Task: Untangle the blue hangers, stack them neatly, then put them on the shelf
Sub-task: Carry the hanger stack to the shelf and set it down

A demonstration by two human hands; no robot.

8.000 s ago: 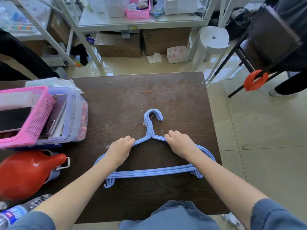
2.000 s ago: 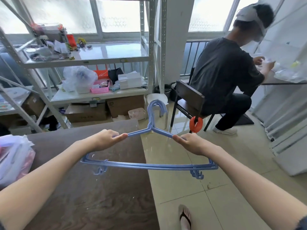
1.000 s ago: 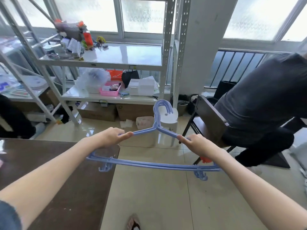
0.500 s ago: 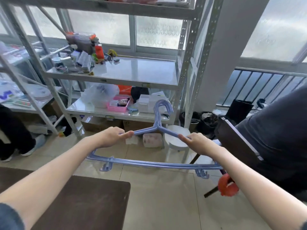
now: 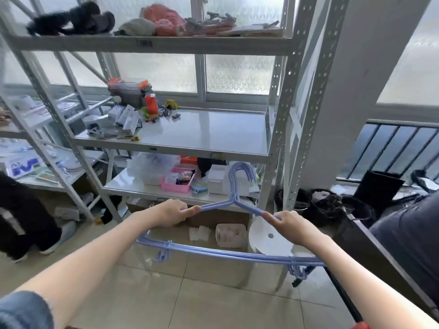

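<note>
A white metal shelving unit (image 5: 282,129) fills the view, its middle shelf (image 5: 213,136) cluttered at the left end and bare at the right. In front of the unit, below that shelf, a stack of blue hangers (image 5: 235,252) is held in the air, hooks pointing toward the unit. The left hand (image 5: 169,212) grips the stack's left shoulder; the right hand (image 5: 288,224) grips its right shoulder. On the unit's lower shelf, a pink basket (image 5: 177,184) holds small items too blurred to name.
</note>
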